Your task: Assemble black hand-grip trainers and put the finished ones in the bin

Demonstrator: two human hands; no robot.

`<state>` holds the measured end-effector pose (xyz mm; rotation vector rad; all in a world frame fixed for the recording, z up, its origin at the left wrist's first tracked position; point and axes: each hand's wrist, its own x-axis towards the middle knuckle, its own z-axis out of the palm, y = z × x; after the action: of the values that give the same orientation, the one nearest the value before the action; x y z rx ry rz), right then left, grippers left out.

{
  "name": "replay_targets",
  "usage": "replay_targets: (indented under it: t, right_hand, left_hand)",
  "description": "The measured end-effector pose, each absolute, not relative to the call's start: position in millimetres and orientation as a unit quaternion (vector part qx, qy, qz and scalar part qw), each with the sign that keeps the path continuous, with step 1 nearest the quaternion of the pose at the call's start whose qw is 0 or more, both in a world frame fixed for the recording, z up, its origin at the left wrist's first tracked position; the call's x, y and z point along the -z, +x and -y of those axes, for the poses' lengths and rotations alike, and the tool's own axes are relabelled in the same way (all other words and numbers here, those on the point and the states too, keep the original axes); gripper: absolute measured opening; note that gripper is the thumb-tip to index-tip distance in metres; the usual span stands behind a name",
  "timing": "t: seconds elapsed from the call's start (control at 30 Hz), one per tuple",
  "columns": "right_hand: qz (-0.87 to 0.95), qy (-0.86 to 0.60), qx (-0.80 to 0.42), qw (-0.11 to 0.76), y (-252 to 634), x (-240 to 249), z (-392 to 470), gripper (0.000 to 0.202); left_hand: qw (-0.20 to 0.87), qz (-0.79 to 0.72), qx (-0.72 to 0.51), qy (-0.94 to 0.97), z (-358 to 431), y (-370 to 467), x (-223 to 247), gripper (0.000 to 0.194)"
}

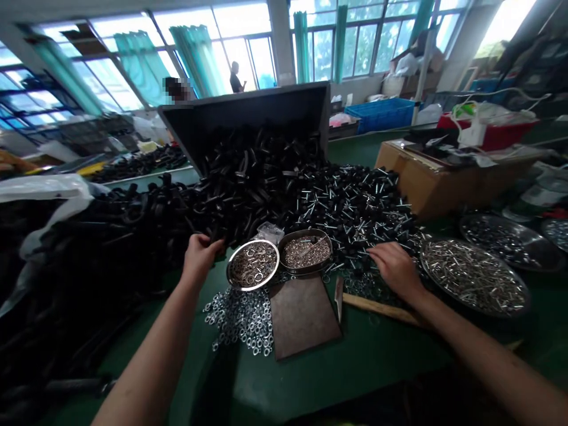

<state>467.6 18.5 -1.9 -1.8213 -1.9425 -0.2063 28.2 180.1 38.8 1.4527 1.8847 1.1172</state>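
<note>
My left hand [200, 255] is pinched at the front edge of a heap of curved black parts [239, 195]; whether a part is between its fingertips is hidden by the dark heap. On the other side, my right hand [394, 269] has its fingers drawn together at the pile of black-headed screws [350, 201]. What it holds, if anything, is too small to make out. Between the hands sit a round metal dish [229, 273] of rings and small pieces and a second dish [306, 272] of tiny metal pieces. A square metal plate [304, 316] lies in front of them.
A hammer [377, 305] lies right of the plate, under my right forearm. Loose metal rings [246, 322] spread left of it. A large bowl of metal pins [474, 278] and a cardboard box [408, 177] stand at right. A tipped dark bin [244, 103] is behind the heap.
</note>
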Motion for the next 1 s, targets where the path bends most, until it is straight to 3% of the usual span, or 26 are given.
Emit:
replay_targets:
  t: [0.07, 0.17, 0.3, 0.4, 0.53, 0.67, 0.73, 0.87, 1.0]
  right_hand:
    - [0.689, -0.698, 0.078, 0.177, 473, -6, -47, 0.032]
    - [0.664, -0.729, 0.083, 0.147, 476, -10, -84, 0.029]
    - [0.642, -0.753, 0.068, 0.131, 472, -7, -116, 0.020]
    - [0.635, -0.761, 0.038, 0.131, 471, -8, -126, 0.024]
    - [0.654, -0.740, -0.003, 0.160, 474, -9, -121, 0.030]
    - [0.662, -0.721, -0.014, 0.205, 470, -8, -111, 0.026]
    - [0.638, -0.715, -0.058, 0.280, 461, -9, -103, 0.024]
    - [0.519, -0.619, -0.315, 0.498, 430, -18, -76, 0.022]
    - [0.458, -0.532, -0.512, 0.495, 392, -27, -34, 0.024]
  left_hand:
    - [0.419, -0.590, -0.532, 0.440, -148, 30, -46, 0.039]
    - [0.571, -0.517, -0.551, 0.319, -92, 29, -51, 0.024]
    - [0.628, -0.501, -0.563, 0.195, -26, 24, -42, 0.021]
    - [0.634, -0.472, -0.583, 0.185, 8, 18, -24, 0.022]
    - [0.565, -0.542, -0.563, 0.264, 32, 8, 4, 0.027]
    - [0.435, -0.658, -0.415, 0.453, 41, 5, 18, 0.025]
    - [0.367, -0.671, -0.350, 0.540, 38, 10, 20, 0.022]
    - [0.235, -0.648, -0.273, 0.671, 19, 27, 23, 0.038]
    - [0.154, -0.644, -0.190, 0.725, -3, 38, 31, 0.042]
